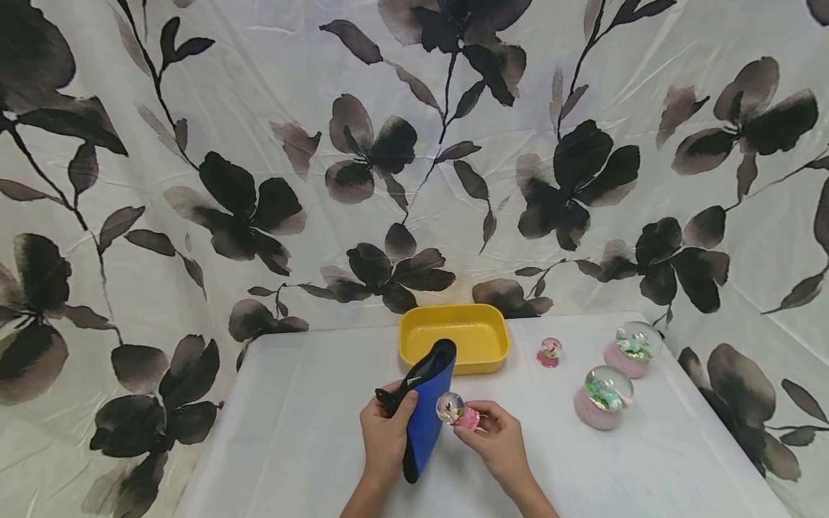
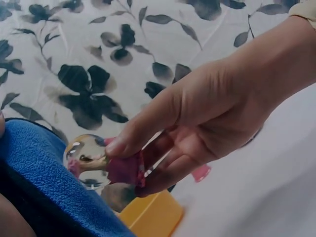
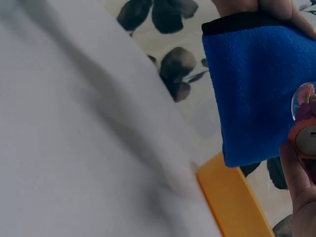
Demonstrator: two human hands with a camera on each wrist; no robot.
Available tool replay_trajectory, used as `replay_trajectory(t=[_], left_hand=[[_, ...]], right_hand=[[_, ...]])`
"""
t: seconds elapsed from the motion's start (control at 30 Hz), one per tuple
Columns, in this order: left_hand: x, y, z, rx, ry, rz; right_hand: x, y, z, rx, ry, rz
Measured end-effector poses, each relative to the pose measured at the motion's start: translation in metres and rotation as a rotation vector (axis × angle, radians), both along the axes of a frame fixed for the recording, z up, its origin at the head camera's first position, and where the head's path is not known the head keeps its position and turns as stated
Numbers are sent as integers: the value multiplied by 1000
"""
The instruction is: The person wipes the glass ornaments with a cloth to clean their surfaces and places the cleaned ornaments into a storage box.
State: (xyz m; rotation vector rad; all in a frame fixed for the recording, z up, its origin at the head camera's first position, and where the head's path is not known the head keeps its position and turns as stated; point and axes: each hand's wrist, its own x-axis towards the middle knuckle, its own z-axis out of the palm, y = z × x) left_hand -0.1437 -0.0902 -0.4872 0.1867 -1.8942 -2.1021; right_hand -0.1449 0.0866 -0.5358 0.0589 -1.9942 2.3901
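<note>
Backdrop sheet [image 1: 479, 237], pale, printed with dark grey flowers and leaves, hanging behind and to both sides of your work.
Table [image 1: 304, 432], white-covered, carrying the pieces below.
Tray [image 1: 453, 368], yellow plastic, rectangular with rounded corners, at the table's far edge ahead of you.
Towel [image 1: 432, 414], blue plush with black edging, bent over on itself and held upright in front of the tray.
Hands, two, bare. Your left hand [image 1: 387, 434] is closed on the towel's edge, thumb on the near face. Your right hand [image 1: 501, 442] is partly closed, thumb and fingers pinching a small snow globe by its base.
Large snow globes, two, pink bases, clear domes with green inside, standing to your right: the nearer one [image 1: 602, 396] just beside the farther one [image 1: 633, 350].
Small snow globes, two, with pink bases. The held snow globe [image 1: 458, 412] lies tilted, dome toward the towel's blue face; you cannot tell whether they touch. The standing snow globe [image 1: 549, 352] is upright on the table, between the tray and the large pair.
</note>
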Motion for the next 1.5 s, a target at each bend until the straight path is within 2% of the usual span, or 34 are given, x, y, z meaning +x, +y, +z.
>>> replay_trajectory(t=[0.1, 0.33, 0.47, 0.63, 0.73, 0.83, 0.9, 1.07, 1.13, 1.23, 1.33, 1.43, 1.5], left_hand=[[3, 2, -1, -22, 21, -31], [3, 1, -6, -69, 141, -126], [5, -1, -10, -60, 182, -224], [5, -5, -10, -103, 231, -351], [6, -10, -9, -130, 285, -460], [7, -15, -10, -166, 294, -530], [7, -16, -12, -198, 266, -544], [3, -16, -21, -314, 222, -518], [3, -16, -22, -332, 198, -517], [4, -15, -22, -287, 172, -556], [5, -15, -20, -140, 117, -614], [3, -15, -21, 16, 34, -620], [0, -15, -22, 67, -5, -615]], right_hand=[[0, -2, 1, 14, -3, 4], [-2, -7, 3, 11, 57, 34], [-2, -9, 4, 0, 54, 42], [-5, -10, 7, 3, 78, 58], [-5, -9, 8, -1, 53, 64], [-4, -9, 8, -5, 6, 67], [-3, -9, 8, -9, -9, 78], [-2, -8, 7, -32, 7, 108], [-1, -7, 8, -34, 4, 117], [1, -6, 8, -26, -6, 118], [3, -5, 7, -12, -4, 119], [4, -6, 6, -8, 5, 118], [3, -5, 6, -10, 10, 121]])
